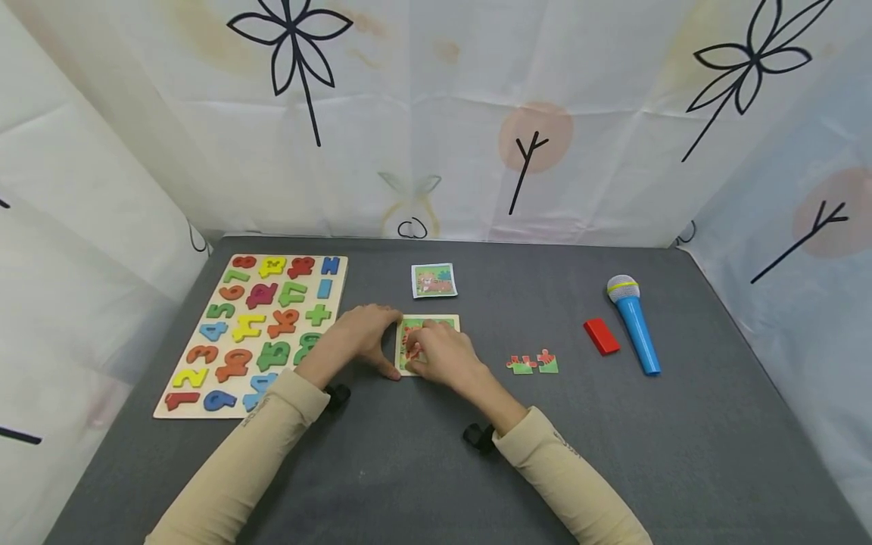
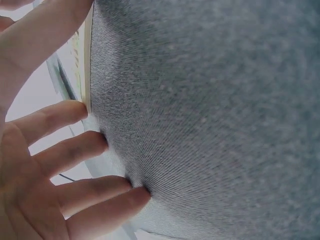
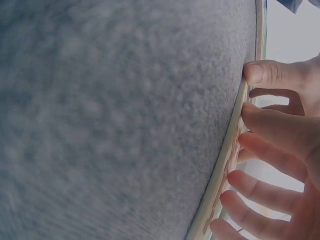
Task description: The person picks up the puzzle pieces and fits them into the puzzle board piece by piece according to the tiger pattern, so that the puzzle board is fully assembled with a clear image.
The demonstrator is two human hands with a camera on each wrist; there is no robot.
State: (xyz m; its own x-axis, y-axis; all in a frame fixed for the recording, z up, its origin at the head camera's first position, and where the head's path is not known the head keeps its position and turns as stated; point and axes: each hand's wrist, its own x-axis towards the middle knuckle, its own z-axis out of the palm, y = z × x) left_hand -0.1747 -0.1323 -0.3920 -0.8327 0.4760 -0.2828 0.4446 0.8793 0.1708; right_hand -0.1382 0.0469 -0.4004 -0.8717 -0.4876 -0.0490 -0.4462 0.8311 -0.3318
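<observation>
A small wooden-framed jigsaw puzzle (image 1: 428, 316) with a green and red picture lies flat mid-table. My left hand (image 1: 363, 333) holds the puzzle's left side between thumb and index finger, and its other fingertips rest on the cloth in the left wrist view. Over the puzzle is my right hand (image 1: 446, 356), its fingertips touching the picture and its thumb by the near edge (image 3: 227, 155). The right hand covers much of the picture; whether a piece is under its fingertips is hidden. Loose jigsaw pieces (image 1: 522, 365) in red and green lie to the right.
A wooden board (image 1: 225, 288) of colourful raised numbers and letters lies left, close to my left forearm. Behind the puzzle is a small picture card (image 1: 434, 281). A red block (image 1: 602, 337) and a blue toy microphone (image 1: 637, 329) lie at the right.
</observation>
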